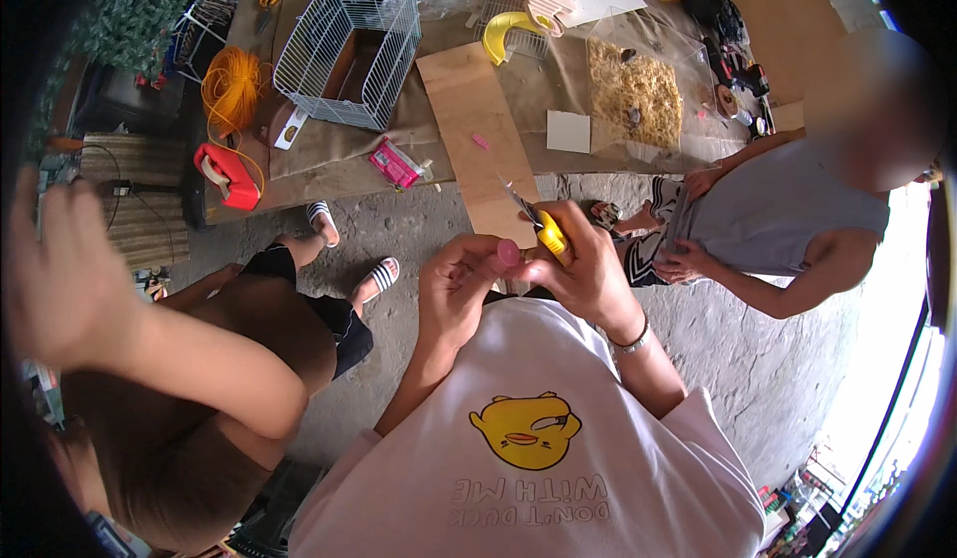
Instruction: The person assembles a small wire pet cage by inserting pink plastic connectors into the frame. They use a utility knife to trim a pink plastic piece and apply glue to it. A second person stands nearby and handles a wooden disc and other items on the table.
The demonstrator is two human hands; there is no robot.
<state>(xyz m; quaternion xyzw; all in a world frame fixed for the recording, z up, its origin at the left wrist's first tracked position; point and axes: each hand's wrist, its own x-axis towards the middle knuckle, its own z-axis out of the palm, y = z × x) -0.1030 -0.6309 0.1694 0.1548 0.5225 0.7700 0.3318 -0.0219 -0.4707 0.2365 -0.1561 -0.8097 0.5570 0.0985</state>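
My right hand (588,269) grips a yellow utility knife (543,231) with its blade pointing up and left toward the table. My left hand (461,284) pinches a small pink cylinder-shaped piece (508,253) right beside the knife's handle. Both hands are raised in front of my white shirt with a yellow duck print. Just beyond them lies a long wooden board (477,139) on the brown paper-covered table (329,144).
A white wire cage (349,55), orange cord coil (231,85), red tape dispenser (229,174), pink packet (396,163), yellow curved piece (503,32) and a clear bag of wood shavings (636,95) sit on the table. One person crouches at left, another at right.
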